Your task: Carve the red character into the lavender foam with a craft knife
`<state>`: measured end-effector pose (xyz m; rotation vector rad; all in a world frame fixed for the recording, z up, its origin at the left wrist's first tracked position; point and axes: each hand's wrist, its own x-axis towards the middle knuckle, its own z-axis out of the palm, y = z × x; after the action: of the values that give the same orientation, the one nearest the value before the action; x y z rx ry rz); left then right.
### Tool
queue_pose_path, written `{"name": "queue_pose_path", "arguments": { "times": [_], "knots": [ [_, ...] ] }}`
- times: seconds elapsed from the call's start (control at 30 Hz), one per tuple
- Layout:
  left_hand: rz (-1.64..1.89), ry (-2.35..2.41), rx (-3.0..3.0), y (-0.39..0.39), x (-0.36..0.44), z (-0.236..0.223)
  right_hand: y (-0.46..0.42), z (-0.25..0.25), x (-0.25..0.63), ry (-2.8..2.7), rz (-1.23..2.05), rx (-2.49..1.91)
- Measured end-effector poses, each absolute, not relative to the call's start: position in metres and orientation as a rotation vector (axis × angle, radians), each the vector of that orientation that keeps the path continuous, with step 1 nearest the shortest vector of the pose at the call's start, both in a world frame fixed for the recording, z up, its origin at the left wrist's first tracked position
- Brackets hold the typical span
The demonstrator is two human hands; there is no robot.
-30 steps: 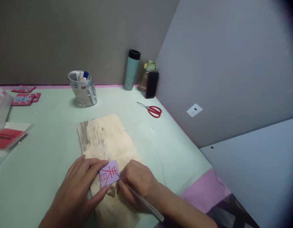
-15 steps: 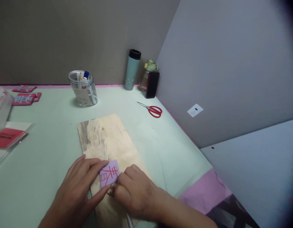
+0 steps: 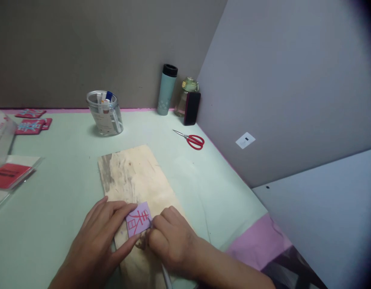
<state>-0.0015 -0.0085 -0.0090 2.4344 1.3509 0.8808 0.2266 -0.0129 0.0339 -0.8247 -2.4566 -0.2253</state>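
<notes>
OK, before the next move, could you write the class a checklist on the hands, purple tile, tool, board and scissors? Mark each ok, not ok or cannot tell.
1. Tile held: ok. The left hand grips the purple tile between thumb and fingers.
2. Tool held: ok. The right hand is closed around the slim tool.
3. Board beneath: ok. The tile is over the wooden board.
4. Left fingers apart from the tool's tip: ok, by what shows.
5. Tip touching the tile: cannot tell; it is at the tile's edge.
6. Scissors out of the way: ok, beyond the board.
</notes>
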Motion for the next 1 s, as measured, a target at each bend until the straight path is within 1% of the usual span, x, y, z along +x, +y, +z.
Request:
{"name": "queue_pose_path", "arguments": {
  "times": [0.37, 0.53, 0.6, 0.7, 0.77, 1.0],
  "knots": [
    [0.891, 1.352, 2.439, -0.006, 0.003, -0.007, -0.011, 0.037, 0.226, -2.342, -0.19, -0.797],
    [0.846, 1.356, 2.43, -0.009, 0.002, -0.003, -0.009, 0.029, 0.235, -2.203, -0.205, -0.95],
    [0.855, 1.353, 2.432, -0.01, 0.002, -0.004, -0.009, 0.025, 0.237, -2.208, -0.129, -0.935],
    [0.862, 1.353, 2.436, -0.009, 0.001, -0.006, -0.007, 0.024, 0.237, -2.224, 0.091, -0.816],
    [0.853, 1.356, 2.433, -0.008, 0.002, -0.008, -0.006, 0.026, 0.236, -2.208, 0.181, -0.787],
    [0.862, 1.348, 2.43, -0.008, 0.001, -0.01, -0.005, 0.033, 0.235, -2.2, 0.239, -0.759]
  ]
}}
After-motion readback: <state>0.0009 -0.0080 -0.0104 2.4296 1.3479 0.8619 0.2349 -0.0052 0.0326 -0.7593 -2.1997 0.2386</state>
